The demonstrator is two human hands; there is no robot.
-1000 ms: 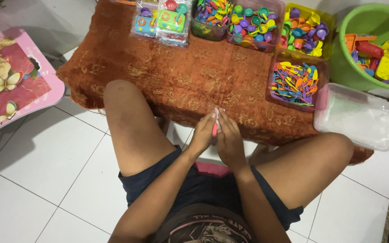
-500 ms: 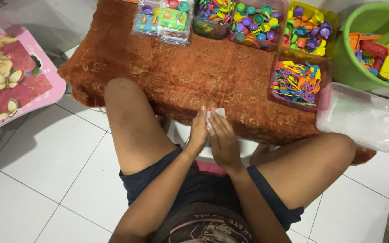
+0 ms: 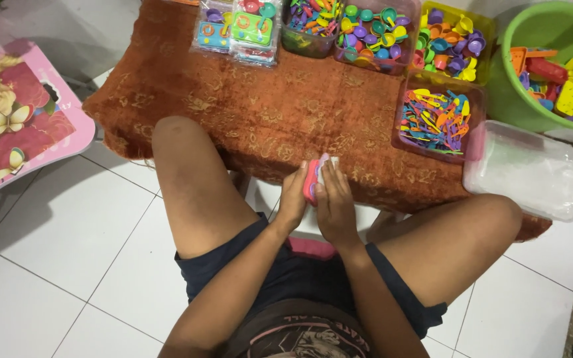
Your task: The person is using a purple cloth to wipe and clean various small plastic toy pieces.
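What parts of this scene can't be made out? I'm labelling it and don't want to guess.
Head view only:
- Pink item: mostly covered by the left hand and right hand; its kind is unclear.
- Green tub: cut off by the top and right edges.
- Toy packs: tops cut off.
- Tray of small coloured pieces: pieces too small to identify.

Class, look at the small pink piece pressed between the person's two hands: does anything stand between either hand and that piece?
Nothing visible does. The left hand and right hand both touch the pink piece directly, palms facing, over the edge of the orange-brown cloth. The toy-filled containers sit farther back.
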